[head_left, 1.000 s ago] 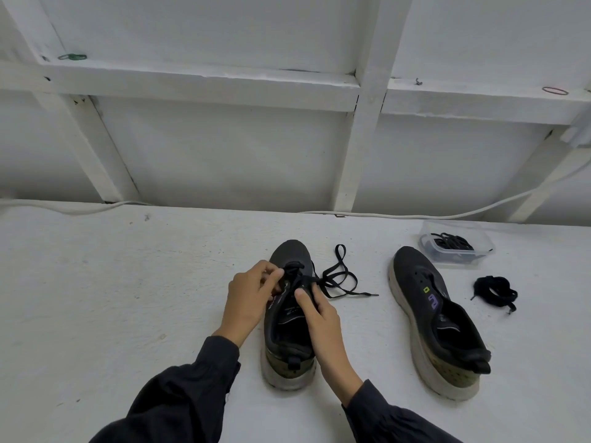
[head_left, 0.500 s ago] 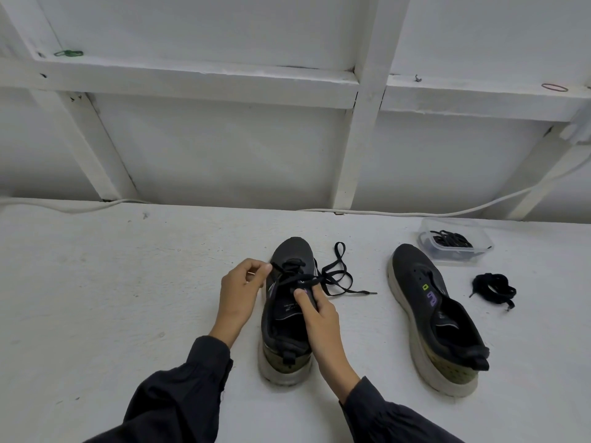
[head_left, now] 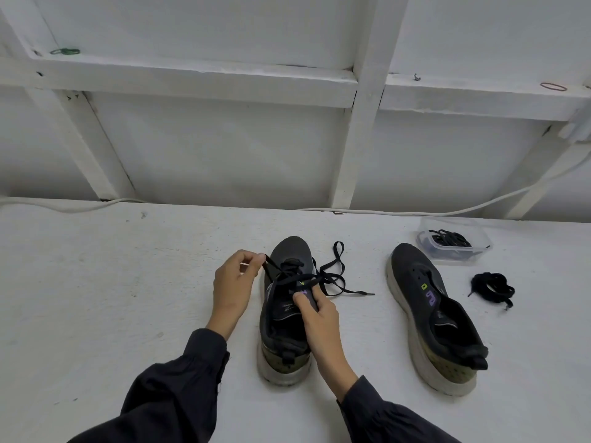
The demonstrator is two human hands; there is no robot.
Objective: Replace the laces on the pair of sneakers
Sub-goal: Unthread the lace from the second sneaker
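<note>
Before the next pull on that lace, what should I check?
1. Left hand pinches one end of the black lace: ok.
2. Right hand grips the half-laced sneaker at the tongue: ok.
3. Lace's other end lies loose on the table, right of that sneaker: ok.
4. Lace untwisted through the eyelets: cannot tell.
5. Unlaced sneaker threaded: not ok, eyelets bare.
6. Spare lace bundle lying beside it: ok.
</note>
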